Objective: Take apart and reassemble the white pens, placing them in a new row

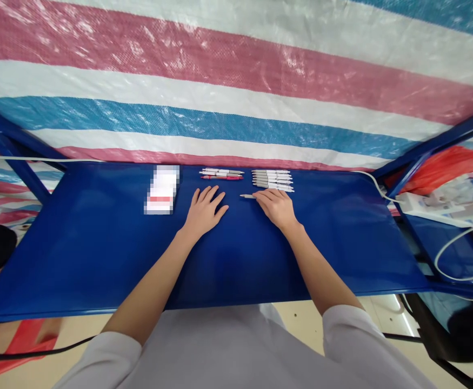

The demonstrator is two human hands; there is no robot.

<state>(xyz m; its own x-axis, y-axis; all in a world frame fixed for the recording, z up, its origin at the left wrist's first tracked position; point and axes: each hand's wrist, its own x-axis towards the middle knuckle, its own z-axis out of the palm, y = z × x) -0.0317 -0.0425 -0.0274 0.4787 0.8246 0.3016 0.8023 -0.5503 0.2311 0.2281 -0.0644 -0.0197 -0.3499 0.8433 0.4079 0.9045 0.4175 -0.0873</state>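
Note:
My right hand (275, 206) is closed around a white pen (247, 196), whose tip pokes out to the left just above the blue table (236, 254). Directly beyond that hand lies a row of several white pens (272, 177), side by side. My left hand (204, 210) rests flat on the table with its fingers spread and nothing in them. Past its fingertips is a smaller group of white pens (220, 172), with a red pen (222, 178) nearest to me.
A blurred-out white rectangular object (162, 189) lies left of my left hand. Striped plastic sheeting (236, 97) hangs behind the table. Blue metal posts (422, 156) flank it. At the right, a white cable (376, 183) and a red plastic bag (442, 167) are visible.

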